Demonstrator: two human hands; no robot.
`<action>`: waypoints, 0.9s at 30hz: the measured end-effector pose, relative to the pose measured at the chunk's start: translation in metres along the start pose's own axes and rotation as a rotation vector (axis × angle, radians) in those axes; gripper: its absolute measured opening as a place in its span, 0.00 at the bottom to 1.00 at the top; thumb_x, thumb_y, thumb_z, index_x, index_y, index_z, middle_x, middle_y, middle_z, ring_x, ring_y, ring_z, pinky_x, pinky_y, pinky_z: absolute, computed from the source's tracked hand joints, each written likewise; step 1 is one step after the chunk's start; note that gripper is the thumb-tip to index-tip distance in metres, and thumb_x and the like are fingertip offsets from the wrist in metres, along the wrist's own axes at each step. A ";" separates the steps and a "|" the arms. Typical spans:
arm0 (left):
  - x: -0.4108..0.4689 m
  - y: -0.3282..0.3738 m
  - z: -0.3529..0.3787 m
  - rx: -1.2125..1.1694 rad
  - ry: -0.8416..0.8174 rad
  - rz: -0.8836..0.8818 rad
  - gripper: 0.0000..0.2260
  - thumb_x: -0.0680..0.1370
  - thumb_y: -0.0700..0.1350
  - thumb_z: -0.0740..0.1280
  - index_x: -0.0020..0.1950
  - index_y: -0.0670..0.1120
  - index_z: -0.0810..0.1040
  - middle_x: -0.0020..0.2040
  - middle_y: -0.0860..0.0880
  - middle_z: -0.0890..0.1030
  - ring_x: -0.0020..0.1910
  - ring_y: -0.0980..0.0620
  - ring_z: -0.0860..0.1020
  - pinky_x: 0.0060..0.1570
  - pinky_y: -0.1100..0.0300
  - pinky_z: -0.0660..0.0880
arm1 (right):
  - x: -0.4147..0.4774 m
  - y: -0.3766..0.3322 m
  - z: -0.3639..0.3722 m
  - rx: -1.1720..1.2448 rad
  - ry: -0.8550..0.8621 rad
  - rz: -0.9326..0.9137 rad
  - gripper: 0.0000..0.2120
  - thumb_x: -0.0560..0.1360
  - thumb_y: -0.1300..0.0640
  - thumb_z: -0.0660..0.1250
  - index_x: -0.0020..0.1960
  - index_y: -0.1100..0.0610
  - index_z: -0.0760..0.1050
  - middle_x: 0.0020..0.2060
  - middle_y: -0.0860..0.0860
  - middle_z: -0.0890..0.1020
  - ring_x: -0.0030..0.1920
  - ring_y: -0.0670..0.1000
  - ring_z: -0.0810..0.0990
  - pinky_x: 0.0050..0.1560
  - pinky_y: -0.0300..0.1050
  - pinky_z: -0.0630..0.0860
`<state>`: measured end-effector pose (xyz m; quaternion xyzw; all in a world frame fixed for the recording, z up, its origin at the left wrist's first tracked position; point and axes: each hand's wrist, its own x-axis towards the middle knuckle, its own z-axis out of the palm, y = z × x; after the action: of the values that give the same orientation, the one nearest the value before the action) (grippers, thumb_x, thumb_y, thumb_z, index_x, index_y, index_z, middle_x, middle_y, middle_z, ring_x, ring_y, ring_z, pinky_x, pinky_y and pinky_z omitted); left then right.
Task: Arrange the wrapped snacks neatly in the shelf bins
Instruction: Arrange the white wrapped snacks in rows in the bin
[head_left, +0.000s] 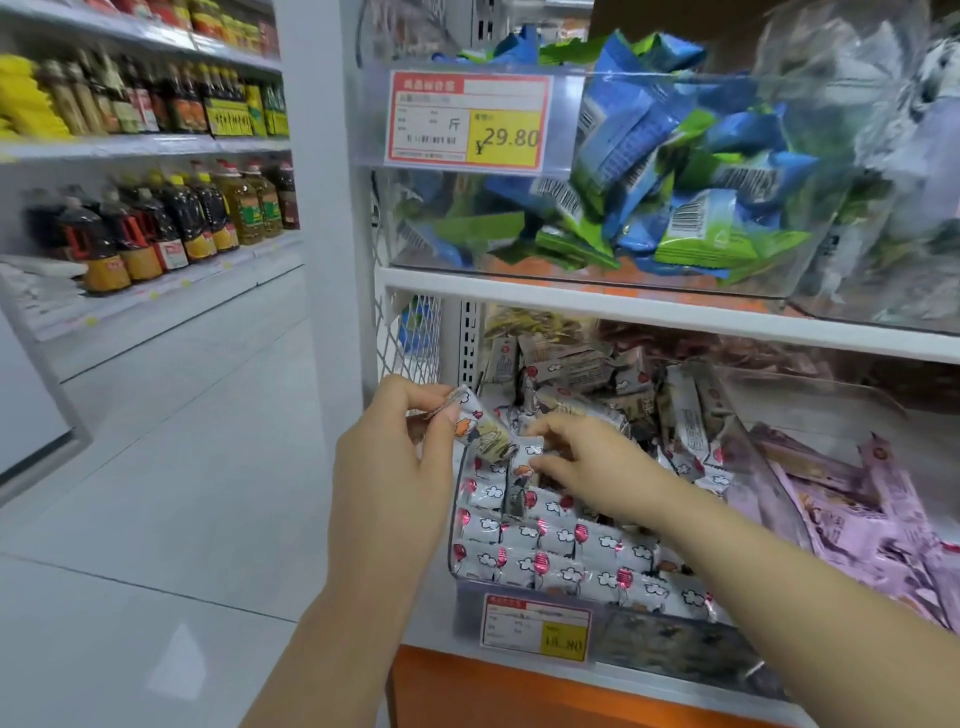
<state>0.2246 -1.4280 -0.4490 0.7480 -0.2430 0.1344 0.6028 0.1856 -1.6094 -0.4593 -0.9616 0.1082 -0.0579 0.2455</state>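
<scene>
Your left hand (400, 441) pinches a crinkly white wrapped snack (485, 431) by its sealed end, just above the front-left corner of the clear plastic bin (466, 610). Your right hand (597, 462) reaches in and pinches a second packet (522, 480), held upright. Its lower end is hidden among the glossy balloon-print packets (545, 566) rowed along the front wall. The price tag (535, 626) is too blurred to read.
</scene>
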 end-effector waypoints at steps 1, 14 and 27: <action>0.000 0.000 0.000 0.003 -0.005 0.001 0.08 0.77 0.45 0.65 0.41 0.57 0.71 0.45 0.66 0.78 0.46 0.70 0.76 0.41 0.79 0.69 | 0.001 0.001 0.000 0.000 -0.011 0.008 0.14 0.78 0.55 0.63 0.63 0.54 0.72 0.48 0.51 0.78 0.36 0.43 0.73 0.31 0.28 0.66; -0.002 0.000 0.002 0.046 -0.055 0.012 0.09 0.77 0.46 0.65 0.40 0.57 0.71 0.45 0.67 0.77 0.46 0.69 0.77 0.41 0.79 0.69 | -0.027 0.009 -0.028 0.054 -0.191 0.143 0.25 0.80 0.44 0.54 0.60 0.66 0.71 0.61 0.65 0.74 0.56 0.60 0.78 0.59 0.51 0.73; -0.008 0.005 0.017 0.053 -0.111 0.050 0.08 0.77 0.45 0.66 0.42 0.57 0.72 0.48 0.65 0.79 0.47 0.66 0.77 0.46 0.69 0.72 | -0.032 -0.001 -0.016 0.185 -0.281 0.264 0.20 0.82 0.52 0.53 0.38 0.63 0.70 0.29 0.51 0.67 0.25 0.46 0.65 0.25 0.37 0.62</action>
<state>0.2138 -1.4435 -0.4526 0.7636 -0.2909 0.1140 0.5650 0.1520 -1.6085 -0.4470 -0.9110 0.1924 0.0997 0.3508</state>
